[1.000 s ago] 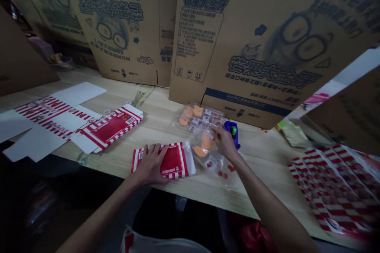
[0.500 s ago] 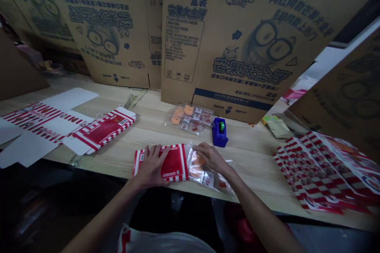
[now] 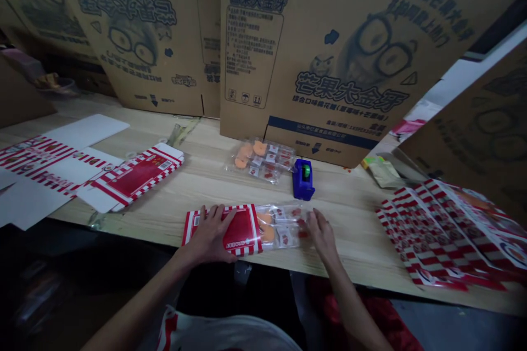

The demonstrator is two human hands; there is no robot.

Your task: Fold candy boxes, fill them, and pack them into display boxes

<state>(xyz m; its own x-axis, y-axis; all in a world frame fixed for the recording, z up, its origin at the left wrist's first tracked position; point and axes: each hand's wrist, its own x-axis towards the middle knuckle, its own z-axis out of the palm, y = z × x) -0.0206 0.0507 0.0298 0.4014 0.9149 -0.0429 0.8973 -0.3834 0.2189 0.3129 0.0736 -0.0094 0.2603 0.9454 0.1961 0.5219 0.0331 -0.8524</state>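
Since the earlier view, the bag (image 3: 283, 227) has moved to lie flat against the right end of the red-striped box (image 3: 242, 230). The right hand (image 3: 321, 236) rests open at the bag's far edge, not grasping. The left hand (image 3: 209, 235) presses spread on the box. Beyond sit a second bag (image 3: 260, 160), a tape dispenser (image 3: 303, 180) and flat cartons (image 3: 436, 236).

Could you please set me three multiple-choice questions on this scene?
1. Where is the blue tape dispenser? A. Right of the bag of orange pieces B. In a hand C. On the printed sheets
2. What colours stripe the box under the left hand? A. Green, white B. Red, white C. Blue, yellow
3. How does the clear bag by the right hand lie? A. Flat on the table B. In the air C. Upright
Answers: 1 A: stands beside it. 2 B: red bands show. 3 A: lies on the wood.
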